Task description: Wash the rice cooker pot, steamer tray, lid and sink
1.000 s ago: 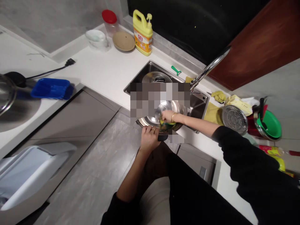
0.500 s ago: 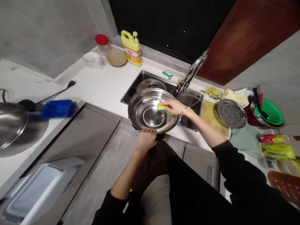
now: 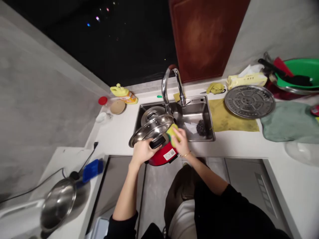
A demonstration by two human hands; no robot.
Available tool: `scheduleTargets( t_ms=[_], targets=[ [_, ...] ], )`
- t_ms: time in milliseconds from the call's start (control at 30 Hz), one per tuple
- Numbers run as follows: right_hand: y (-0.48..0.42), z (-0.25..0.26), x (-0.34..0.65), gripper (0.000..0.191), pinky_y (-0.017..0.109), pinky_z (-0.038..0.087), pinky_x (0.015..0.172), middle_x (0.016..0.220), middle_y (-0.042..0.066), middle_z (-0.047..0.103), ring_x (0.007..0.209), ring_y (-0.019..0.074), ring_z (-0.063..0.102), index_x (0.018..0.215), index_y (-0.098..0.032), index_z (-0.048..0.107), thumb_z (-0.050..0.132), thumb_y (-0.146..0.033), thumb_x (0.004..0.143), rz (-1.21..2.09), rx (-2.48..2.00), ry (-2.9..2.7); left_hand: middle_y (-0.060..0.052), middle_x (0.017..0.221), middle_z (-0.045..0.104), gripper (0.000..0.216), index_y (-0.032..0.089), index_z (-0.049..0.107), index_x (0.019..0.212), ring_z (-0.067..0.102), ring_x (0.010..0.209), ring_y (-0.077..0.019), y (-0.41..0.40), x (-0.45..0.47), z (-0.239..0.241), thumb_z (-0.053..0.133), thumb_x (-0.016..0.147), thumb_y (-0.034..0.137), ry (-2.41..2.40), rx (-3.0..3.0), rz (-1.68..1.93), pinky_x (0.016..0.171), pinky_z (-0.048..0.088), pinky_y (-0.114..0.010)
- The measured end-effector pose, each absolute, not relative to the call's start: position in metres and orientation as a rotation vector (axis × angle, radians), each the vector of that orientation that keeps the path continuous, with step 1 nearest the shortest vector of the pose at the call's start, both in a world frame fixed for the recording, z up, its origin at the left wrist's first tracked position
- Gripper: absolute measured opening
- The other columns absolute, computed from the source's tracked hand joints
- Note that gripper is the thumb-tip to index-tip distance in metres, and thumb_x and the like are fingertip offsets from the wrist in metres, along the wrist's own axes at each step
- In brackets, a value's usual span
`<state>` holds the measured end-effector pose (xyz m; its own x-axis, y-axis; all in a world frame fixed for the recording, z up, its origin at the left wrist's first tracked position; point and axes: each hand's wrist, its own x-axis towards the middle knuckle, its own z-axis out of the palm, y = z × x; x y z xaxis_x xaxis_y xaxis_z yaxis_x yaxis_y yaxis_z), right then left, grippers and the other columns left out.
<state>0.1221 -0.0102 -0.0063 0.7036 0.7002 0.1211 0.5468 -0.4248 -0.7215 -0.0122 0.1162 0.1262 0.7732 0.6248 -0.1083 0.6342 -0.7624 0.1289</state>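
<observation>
A wide electric pot (image 3: 160,157) with a steel inside and a red outer wall is tilted over the front edge of the double sink (image 3: 211,132). My left hand (image 3: 142,151) is closed on its black handle at the near side. A yellow and green sponge (image 3: 172,130) is pinched in my right hand (image 3: 181,142), right at the pot's outer side. Behind the pot, a round steel lid (image 3: 152,113) with a dark handle lies in the left basin. A dark scouring ball (image 3: 201,128) and something white (image 3: 191,127) lie in the right basin.
A curved faucet (image 3: 164,87) rises behind the sink. Left stand a yellow detergent jug (image 3: 124,94), a tan plate (image 3: 117,107) and a blue tray (image 3: 92,170). On the right, a perforated steamer plate (image 3: 250,101) lies on a yellow cloth (image 3: 221,116), near a green basin (image 3: 301,71).
The pot has tipped, so its red outside now shows. My right hand with the sponge has moved from inside the pot to its outer side. The view has swung right.
</observation>
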Motion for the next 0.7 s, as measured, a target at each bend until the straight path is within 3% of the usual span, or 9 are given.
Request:
scheduleTargets(
  t_ms=[133,300,500,600,700],
  targets=[
    [0.006,0.013,0.116,0.051,0.041,0.042,0.109,0.14,0.014,0.051,0.131,0.0278,0.046,0.15,-0.028,0.051,0.037,-0.041,0.102,0.262,-2.128,-1.053,-0.007,0.081,0.077,0.042,0.017,0.075,0.09,0.07,0.072,-0.0223,0.121,-0.013,0.129,0.067,0.079,0.057,0.977,2.665,0.028,0.066,0.051,-0.029],
    [0.022,0.007,0.157,0.046,0.041,0.045,0.1,0.12,0.013,0.058,0.11,0.0268,0.053,0.143,-0.027,0.059,0.041,-0.027,0.1,0.426,-2.021,-0.853,-0.002,0.063,0.067,0.041,0.015,0.073,0.077,0.059,0.056,-0.0158,0.122,-0.023,0.136,0.071,0.074,0.056,1.056,2.549,0.099,0.054,0.045,-0.024],
    [0.006,0.049,0.113,0.049,0.045,0.044,0.095,0.132,0.01,0.053,0.109,0.028,0.05,0.147,-0.038,0.053,0.053,-0.035,0.098,0.269,-1.716,-1.243,0.003,0.052,0.055,0.032,0.014,0.069,0.069,0.045,0.046,-0.0095,0.111,-0.05,0.146,0.076,0.071,0.046,1.122,2.363,0.299,0.044,0.036,-0.02],
    [0.036,0.05,0.14,0.042,0.044,0.044,0.099,0.128,0.01,0.058,0.112,0.0275,0.052,0.139,-0.032,0.063,0.055,-0.034,0.097,0.434,-1.656,-1.191,0.003,0.049,0.051,0.029,0.014,0.068,0.065,0.042,0.044,-0.0088,0.106,-0.082,0.146,0.079,0.067,0.042,1.222,2.279,0.478,0.042,0.033,-0.02],
    [0.086,0.026,0.185,0.029,0.042,0.047,0.098,0.106,0.01,0.069,0.103,0.0251,0.06,0.113,-0.02,0.077,0.056,-0.029,0.096,0.9,-1.485,-1.046,0.003,0.05,0.052,0.031,0.015,0.068,0.062,0.044,0.046,-0.0098,0.109,-0.116,0.149,0.083,0.06,0.042,1.287,2.202,0.655,0.043,0.035,-0.021]
  ],
)
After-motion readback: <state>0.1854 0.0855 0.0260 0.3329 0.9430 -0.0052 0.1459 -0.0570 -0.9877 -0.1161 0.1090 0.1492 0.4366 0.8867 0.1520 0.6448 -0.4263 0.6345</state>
